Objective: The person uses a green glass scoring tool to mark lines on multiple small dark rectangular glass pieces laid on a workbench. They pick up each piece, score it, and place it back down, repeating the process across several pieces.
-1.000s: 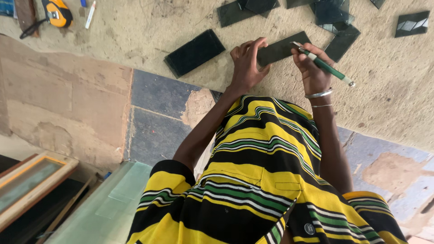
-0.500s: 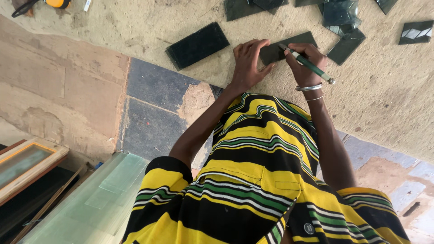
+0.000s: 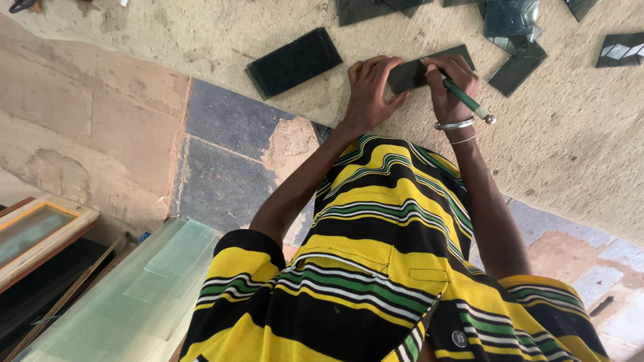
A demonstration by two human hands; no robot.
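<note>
Both hands have closed in on the dark glass strip [image 3: 409, 72], upper centre. Left hand [image 3: 367, 90] pins it, fingers spread flat. Right hand [image 3: 448, 84], fingers clamped on green-handled cutter [image 3: 466, 100].

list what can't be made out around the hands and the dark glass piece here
- Head view: the tool's tip; the right hand covers the green-handled tool there.
- Middle of the dark glass piece: under both hands; left hand lies flat on it.
- Glass pieces along the top: cut off by the frame edge.
</note>
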